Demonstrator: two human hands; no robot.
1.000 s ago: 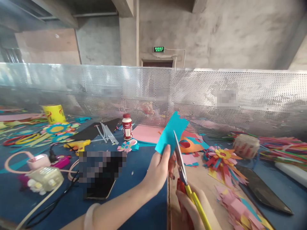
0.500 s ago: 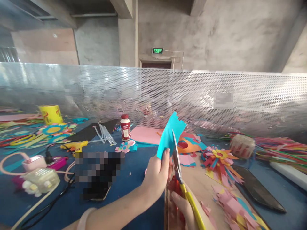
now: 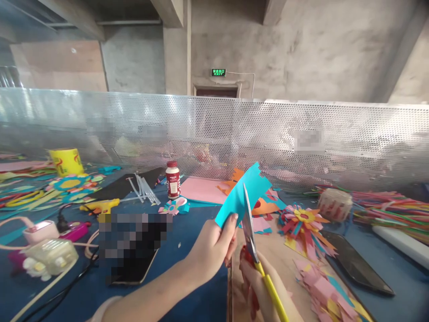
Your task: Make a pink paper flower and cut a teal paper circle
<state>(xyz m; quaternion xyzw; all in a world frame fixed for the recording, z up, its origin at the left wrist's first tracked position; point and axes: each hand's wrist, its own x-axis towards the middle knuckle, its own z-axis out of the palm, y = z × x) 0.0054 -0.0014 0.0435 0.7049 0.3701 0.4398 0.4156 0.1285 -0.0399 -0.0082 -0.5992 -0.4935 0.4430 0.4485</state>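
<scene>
My left hand pinches the lower end of a turquoise paper strip and holds it up over the table, its jagged top edge pointing up and right. My right hand grips yellow-and-red-handled scissors. Their blades point upward and lie against the right edge of the strip. A brown cardboard sheet lies under both hands, with pink and yellow paper scraps on its right part.
A paper flower, a red-capped bottle, a pink sheet, a yellow glue gun, a phone and a dark tablet lie on the blue table. A perforated metal screen closes off the far side.
The turquoise strip has tilted more to the right and lower. The scissors stay against its edge, and my right hand has shifted slightly with them.
</scene>
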